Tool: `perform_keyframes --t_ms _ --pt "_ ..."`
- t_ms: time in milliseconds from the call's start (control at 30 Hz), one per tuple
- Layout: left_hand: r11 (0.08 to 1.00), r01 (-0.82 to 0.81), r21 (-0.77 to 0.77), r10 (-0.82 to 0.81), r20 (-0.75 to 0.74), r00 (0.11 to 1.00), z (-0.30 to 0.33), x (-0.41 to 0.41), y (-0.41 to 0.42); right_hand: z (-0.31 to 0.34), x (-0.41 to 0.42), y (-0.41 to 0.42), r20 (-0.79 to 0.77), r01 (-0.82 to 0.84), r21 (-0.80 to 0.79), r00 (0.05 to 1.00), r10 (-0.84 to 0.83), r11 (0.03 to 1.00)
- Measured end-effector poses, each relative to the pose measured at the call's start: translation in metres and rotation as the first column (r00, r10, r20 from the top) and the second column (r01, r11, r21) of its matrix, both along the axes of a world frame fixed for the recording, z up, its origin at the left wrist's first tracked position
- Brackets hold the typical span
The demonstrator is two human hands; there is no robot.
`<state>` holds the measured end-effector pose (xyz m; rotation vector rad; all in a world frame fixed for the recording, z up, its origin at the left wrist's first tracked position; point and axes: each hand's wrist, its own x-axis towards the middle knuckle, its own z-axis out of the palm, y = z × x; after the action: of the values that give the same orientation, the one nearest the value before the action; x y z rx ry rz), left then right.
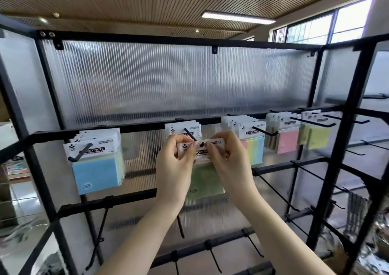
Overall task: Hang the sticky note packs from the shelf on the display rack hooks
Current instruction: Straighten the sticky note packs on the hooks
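Note:
A green sticky note pack (205, 182) hangs in front of the rack's middle hook (190, 134). My left hand (174, 165) pinches the left end of its white header card, and my right hand (227, 163) pinches the right end. The hook's tip sits at the hole in the card. More packs hang behind on that same hook. Blue packs (96, 173) fill the hook to the left. Striped pastel packs (253, 146), pink packs (287, 141) and yellow packs (317, 137) hang to the right.
The black metal display rack (147, 125) has ribbed translucent back panels. Several bare hooks (275, 190) jut out from the lower bars and from the right side panel. Cluttered goods lie at the far left and lower right.

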<state>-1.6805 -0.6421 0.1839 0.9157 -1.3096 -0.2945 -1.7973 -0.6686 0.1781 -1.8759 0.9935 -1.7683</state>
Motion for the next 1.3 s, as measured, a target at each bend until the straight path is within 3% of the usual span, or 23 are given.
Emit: perform_keyframes --t_ms 133,367,867,1100,1200,1300 --pt "0.990 -0.139 0.002 0.139 0.076 0.987 -0.010 0.005 -0.012 -0.006 0.002 -0.013 -0.023 0.005 0.045 1.000 -0.004 0.999" --pt "0.954 -0.287 0.083 0.283 0.055 0.957 -0.021 0.024 -0.039 -0.004 0.013 -0.038 -0.037 0.120 0.136 0.993 -0.116 0.983" --pt "0.837 -0.373 0.400 0.294 0.247 0.923 -0.036 0.046 -0.077 -0.008 0.028 -0.065 -0.259 0.267 0.426 0.951 -0.167 0.864" --pt "0.761 -0.409 0.504 0.273 0.323 0.906 -0.077 0.063 -0.047 -0.059 0.014 -0.065 -0.398 0.246 0.595 0.917 0.014 0.765" --pt "0.748 -0.383 0.543 0.154 0.419 0.895 -0.098 0.072 -0.023 -0.084 0.010 -0.051 -0.347 0.178 0.677 0.933 0.096 0.714" --pt "0.729 -0.422 0.539 0.071 0.555 0.829 -0.116 0.084 0.005 -0.100 0.017 -0.031 -0.325 0.089 0.679 0.927 0.189 0.729"
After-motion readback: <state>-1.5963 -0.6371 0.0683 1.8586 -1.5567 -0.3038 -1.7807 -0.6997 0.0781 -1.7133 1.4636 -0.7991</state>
